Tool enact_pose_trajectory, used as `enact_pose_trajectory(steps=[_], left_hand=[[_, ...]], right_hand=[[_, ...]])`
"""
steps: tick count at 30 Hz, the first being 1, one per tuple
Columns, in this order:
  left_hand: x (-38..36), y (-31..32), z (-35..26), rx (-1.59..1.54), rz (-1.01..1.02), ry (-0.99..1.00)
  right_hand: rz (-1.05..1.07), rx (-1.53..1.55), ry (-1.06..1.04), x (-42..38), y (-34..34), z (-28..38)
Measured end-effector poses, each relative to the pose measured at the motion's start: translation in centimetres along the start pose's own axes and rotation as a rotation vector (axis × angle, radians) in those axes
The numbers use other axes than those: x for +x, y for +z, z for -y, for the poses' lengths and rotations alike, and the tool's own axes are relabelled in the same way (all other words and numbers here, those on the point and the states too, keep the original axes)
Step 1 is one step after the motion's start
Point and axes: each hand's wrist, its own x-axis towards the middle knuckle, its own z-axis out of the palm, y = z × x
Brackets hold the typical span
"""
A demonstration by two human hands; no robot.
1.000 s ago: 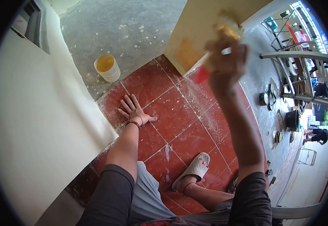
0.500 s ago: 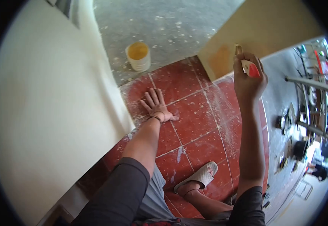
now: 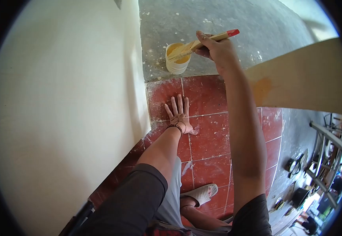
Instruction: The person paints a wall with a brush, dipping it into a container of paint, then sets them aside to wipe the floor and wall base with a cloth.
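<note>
Beside a big pale wall [image 3: 60,118], over the red floor [image 3: 210,137], the right arm [image 3: 245,133] reaches far out. On the floor, the left hand [image 3: 180,121] lies palm down, fingers spread, holding nothing. The right hand [image 3: 221,52] grips a slanting brush [image 3: 195,46], bristles at the mouth of a white cup [image 3: 176,67], just past the red floor.

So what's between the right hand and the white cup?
The head view shows the paintbrush, held in the right hand, bristles at the white cup.
</note>
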Motion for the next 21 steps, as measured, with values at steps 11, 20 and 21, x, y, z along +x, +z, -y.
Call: enact_pose_trajectory(steps=[11, 20, 21], left_hand=[[-0.7, -0.7, -0.3, -0.028, -0.014, -0.008], [6.7, -6.4, 0.2, -0.959, -1.258, 0.021], [8.5, -7.3, 0.6, -0.971, -1.251, 0.006]], right_hand=[[-0.188, -0.339, -0.057, 2.3, 1.5, -2.1], [-0.172, -0.262, -0.122, 2.1, 1.0, -3.7], [-0.166, -0.275, -0.112, 2.1, 1.0, -3.6]])
